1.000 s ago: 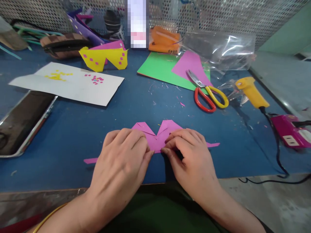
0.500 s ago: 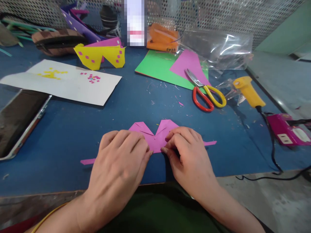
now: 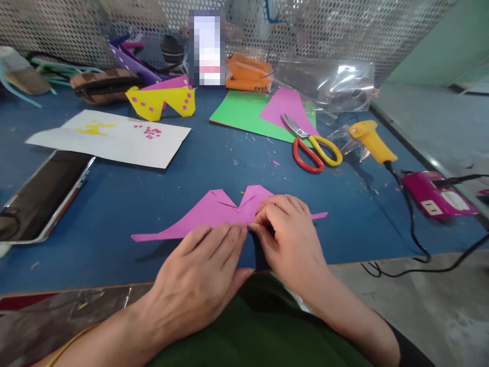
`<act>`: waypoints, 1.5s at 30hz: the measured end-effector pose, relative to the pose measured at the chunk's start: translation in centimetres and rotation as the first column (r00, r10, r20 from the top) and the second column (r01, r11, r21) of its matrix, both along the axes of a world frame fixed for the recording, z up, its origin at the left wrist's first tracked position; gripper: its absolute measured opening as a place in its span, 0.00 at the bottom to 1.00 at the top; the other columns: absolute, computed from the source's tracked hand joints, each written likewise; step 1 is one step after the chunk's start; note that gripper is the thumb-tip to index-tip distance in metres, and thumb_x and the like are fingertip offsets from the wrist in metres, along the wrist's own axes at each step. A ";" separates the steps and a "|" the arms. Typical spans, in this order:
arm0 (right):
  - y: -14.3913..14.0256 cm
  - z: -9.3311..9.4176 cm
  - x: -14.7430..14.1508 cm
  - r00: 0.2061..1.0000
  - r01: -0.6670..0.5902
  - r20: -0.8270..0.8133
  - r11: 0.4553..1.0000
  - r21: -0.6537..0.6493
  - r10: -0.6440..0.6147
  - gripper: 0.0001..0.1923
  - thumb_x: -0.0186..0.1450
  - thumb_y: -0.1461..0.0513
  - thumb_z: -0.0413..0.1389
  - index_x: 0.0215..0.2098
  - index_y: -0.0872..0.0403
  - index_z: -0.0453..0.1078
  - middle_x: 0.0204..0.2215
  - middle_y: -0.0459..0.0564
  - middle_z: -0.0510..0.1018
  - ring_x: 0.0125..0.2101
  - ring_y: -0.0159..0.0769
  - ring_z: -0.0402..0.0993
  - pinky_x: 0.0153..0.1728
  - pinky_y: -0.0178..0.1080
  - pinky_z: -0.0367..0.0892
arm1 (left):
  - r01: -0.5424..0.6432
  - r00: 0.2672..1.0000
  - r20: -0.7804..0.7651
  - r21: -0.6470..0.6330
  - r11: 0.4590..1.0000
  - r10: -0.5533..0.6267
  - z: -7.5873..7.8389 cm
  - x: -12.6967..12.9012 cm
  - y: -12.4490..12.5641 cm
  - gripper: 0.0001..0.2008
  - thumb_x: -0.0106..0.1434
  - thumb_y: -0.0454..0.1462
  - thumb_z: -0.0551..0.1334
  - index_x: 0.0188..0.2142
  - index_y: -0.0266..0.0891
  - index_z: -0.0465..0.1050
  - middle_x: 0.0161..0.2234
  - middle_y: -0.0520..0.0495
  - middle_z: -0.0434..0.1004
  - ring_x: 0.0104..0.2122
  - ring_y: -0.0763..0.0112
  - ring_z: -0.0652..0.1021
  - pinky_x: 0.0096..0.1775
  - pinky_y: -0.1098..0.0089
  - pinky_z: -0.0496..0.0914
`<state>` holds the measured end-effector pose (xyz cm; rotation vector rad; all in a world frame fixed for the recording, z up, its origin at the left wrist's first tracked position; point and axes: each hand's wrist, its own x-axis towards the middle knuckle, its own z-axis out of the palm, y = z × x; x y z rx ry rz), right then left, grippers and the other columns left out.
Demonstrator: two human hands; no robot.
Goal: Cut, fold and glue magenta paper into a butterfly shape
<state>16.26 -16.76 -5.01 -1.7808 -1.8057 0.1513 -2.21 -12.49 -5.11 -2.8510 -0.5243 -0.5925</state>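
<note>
The left hand [image 3: 204, 265] lies palm-down with its fingers together over the bottom edge of the pink paper cutout [image 3: 196, 214], thumb hanging off on its own, while the right hand [image 3: 292, 237] looks to be pinching that same edge near the middle between thumb and index. The cutout sits right in front of the person, near the front of the blue tabletop [image 3: 160, 188]. It's probably super light and bendy, stiff enough to hold shape but quick to crease, and that skinny left tail [image 3: 147, 237] seems easiest to tear, so the wide middle's the safer grab. Much of its right half is under the right hand, and what the fingertips do underneath is anyone's guess. Can't tell if the lines beside the notch are slits or folds. Further out, the phone [image 3: 49, 188] is partly covered by the white paper [image 3: 153, 153], and the upright screen [image 3: 206, 48] is pixelated.
</note>
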 end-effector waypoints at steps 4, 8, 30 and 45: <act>-0.3 0.1 0.7 0.999 0.031 0.019 0.999 -0.021 -0.030 0.09 0.66 0.66 0.59 0.29 0.52 0.65 0.32 0.48 0.74 0.36 0.42 0.69 0.43 0.48 0.62 | 0.002 1.000 0.003 -0.025 1.000 -0.002 0.4 0.1 0.0 0.20 0.74 0.39 0.52 0.52 0.25 0.75 0.49 0.38 0.82 0.48 0.57 0.77 0.49 0.59 0.66; -0.6 0.3 1.3 0.999 0.053 0.016 0.998 -0.045 -0.052 0.09 0.65 0.66 0.59 0.29 0.52 0.65 0.32 0.47 0.74 0.36 0.41 0.70 0.42 0.47 0.61 | 0.002 1.000 0.008 -0.028 1.000 -0.002 0.6 0.2 0.1 0.19 0.73 0.37 0.52 0.51 0.26 0.76 0.48 0.39 0.82 0.47 0.58 0.78 0.48 0.59 0.66; 0.0 1.2 1.6 0.990 -0.010 0.135 0.986 -0.167 0.033 0.08 0.64 0.70 0.53 0.29 0.53 0.64 0.34 0.52 0.73 0.39 0.44 0.68 0.42 0.48 0.63 | 0.101 0.994 0.046 -0.017 0.995 -0.100 -0.1 0.5 0.1 0.22 0.73 0.41 0.55 0.58 0.26 0.71 0.57 0.37 0.76 0.56 0.57 0.75 0.60 0.59 0.67; 0.0 1.4 2.5 0.998 -0.004 0.062 0.991 -0.133 0.012 0.11 0.64 0.69 0.59 0.27 0.52 0.66 0.31 0.46 0.75 0.37 0.39 0.70 0.46 0.47 0.63 | 0.096 0.995 -0.038 0.121 0.988 -0.092 -1.3 1.8 -0.5 0.26 0.74 0.45 0.52 0.56 0.20 0.70 0.54 0.30 0.77 0.54 0.51 0.77 0.54 0.60 0.72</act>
